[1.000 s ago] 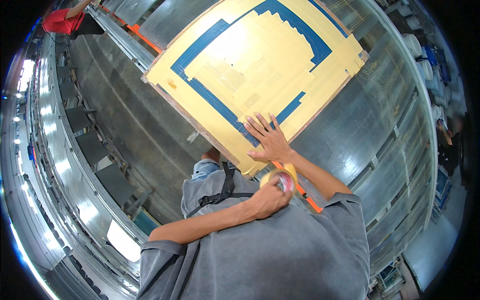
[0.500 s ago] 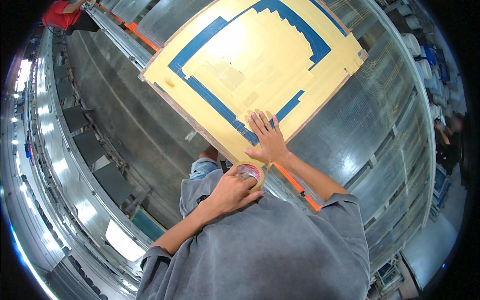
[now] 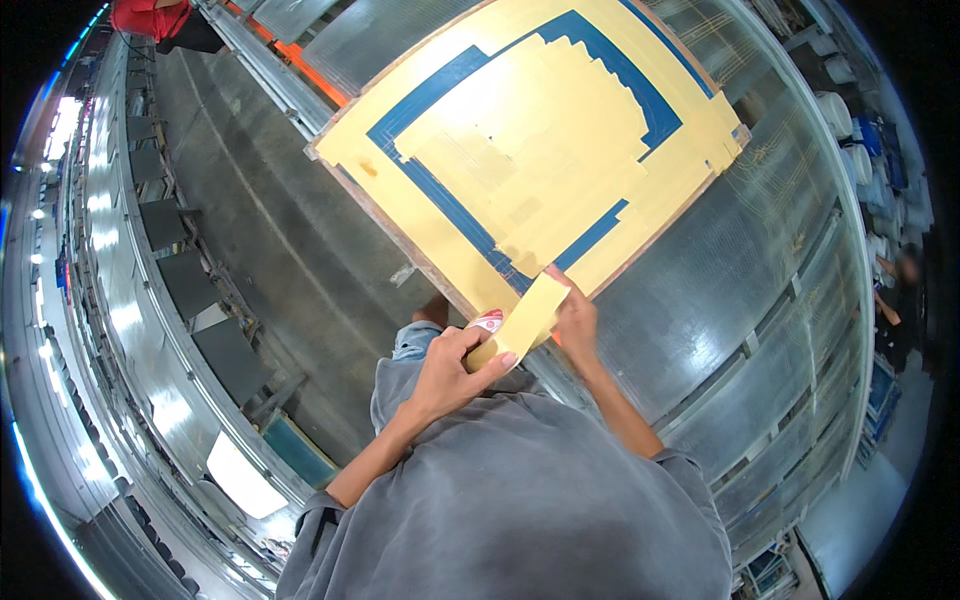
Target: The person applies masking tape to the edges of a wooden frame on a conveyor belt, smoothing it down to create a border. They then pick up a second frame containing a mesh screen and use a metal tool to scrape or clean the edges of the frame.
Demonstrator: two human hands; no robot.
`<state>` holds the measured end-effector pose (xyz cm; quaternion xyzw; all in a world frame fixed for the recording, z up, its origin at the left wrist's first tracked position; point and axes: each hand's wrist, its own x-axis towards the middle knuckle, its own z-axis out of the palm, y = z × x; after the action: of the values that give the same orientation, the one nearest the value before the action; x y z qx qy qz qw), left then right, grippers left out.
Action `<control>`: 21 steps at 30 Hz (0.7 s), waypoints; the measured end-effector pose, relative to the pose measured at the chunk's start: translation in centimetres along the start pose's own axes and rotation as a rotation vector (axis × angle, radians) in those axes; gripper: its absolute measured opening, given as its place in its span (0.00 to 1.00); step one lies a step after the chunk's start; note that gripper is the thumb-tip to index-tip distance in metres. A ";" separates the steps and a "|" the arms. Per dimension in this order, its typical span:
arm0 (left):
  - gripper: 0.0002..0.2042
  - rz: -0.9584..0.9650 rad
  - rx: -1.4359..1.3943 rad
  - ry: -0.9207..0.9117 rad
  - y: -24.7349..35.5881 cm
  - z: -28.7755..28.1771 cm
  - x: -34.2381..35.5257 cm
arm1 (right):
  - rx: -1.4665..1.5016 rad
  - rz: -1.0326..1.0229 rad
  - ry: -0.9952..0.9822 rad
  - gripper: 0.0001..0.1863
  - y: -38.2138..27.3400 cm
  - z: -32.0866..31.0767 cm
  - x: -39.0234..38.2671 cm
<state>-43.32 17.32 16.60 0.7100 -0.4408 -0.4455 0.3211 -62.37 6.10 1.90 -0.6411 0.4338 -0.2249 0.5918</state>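
at lower centre, our left hand (image 3: 443, 374) grips the tape roll (image 3: 488, 321); our right hand (image 3: 577, 320) pinches the end of the tape strip (image 3: 525, 322), which slants up-right between them. our right is nearer the yellow panel (image 3: 400, 200) above.

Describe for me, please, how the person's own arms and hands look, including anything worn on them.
The left hand and right hand are ungloved, and no watch or cable shows on either arm. The loose grey cloth shirt has short, wide sleeves, leaving the forearms bare.
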 end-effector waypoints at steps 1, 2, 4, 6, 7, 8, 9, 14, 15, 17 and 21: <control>0.17 -0.016 -0.053 0.018 0.0 -0.1 0.2 | 0.277 0.151 0.000 0.26 -1.6 -0.4 0.3; 0.17 -0.025 -0.107 0.033 0.1 -0.2 0.4 | 0.552 0.299 0.002 0.27 -2.9 -0.7 0.6; 0.16 -0.061 -0.198 0.016 -1.5 0.3 0.3 | 0.700 0.342 -0.081 0.29 -3.3 -1.2 0.9; 0.15 -0.052 -0.250 -0.013 -2.1 0.0 0.4 | 0.794 0.305 -0.140 0.29 -5.4 -1.2 1.3; 0.19 -0.075 -0.218 -0.060 -1.9 -0.5 0.4 | 0.763 0.339 -0.084 0.24 -6.8 -1.1 1.4; 0.21 -0.010 -0.216 -0.028 -2.2 -0.5 0.3 | 0.676 0.318 -0.053 0.23 -6.9 -0.8 1.3; 0.22 0.057 -0.201 0.020 -2.8 -0.6 0.3 | 0.599 0.286 -0.037 0.21 -6.9 -0.3 1.6; 0.31 0.091 -0.074 0.026 -5.5 -2.4 -0.7 | 0.504 0.202 0.199 0.15 -8.9 3.1 1.6; 0.30 0.071 -0.159 0.037 -6.2 -2.4 -0.8 | 0.552 0.192 0.233 0.13 -9.8 4.2 1.9; 0.29 0.038 -0.275 0.003 -7.1 -4.1 -0.5 | 0.412 0.176 0.217 0.11 -8.8 5.4 2.4; 0.28 0.123 -0.272 0.056 -8.3 -8.0 -0.3 | 0.227 0.031 0.237 0.11 -10.0 9.1 4.6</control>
<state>-33.25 21.52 12.81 0.6437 -0.4098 -0.4608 0.4532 -49.82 6.69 8.66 -0.5322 0.4821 -0.3374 0.6087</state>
